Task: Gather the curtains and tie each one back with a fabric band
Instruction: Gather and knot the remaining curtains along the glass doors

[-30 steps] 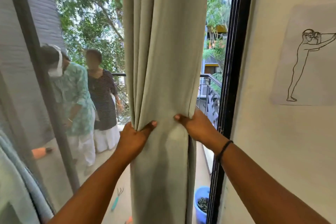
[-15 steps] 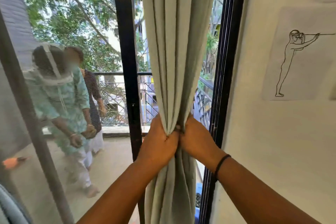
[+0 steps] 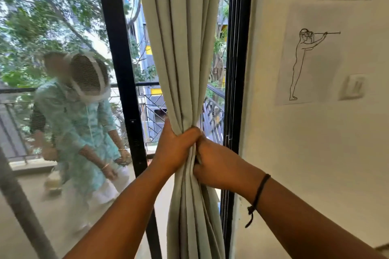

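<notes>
A pale grey-green curtain (image 3: 181,44) hangs in front of the glass door, bunched into tight folds at waist height. My left hand (image 3: 175,149) wraps around the bunch from the left, fingers closed over the front of it. My right hand (image 3: 216,164) grips the same bunch from the right, just below, with its fingers dug into the folds. A black cord sits on my right wrist. No fabric band is in view.
A black door frame (image 3: 233,90) stands right of the curtain, a black mullion (image 3: 124,90) left of it. The cream wall (image 3: 315,153) on the right carries a line drawing and a switch (image 3: 353,87). Through the glass, two people (image 3: 84,128) stand on a railed balcony.
Both hands came together from spread apart, squeezing the wide curtain into a narrow bunch. The curtain now clears the mullion and more of the balcony.
</notes>
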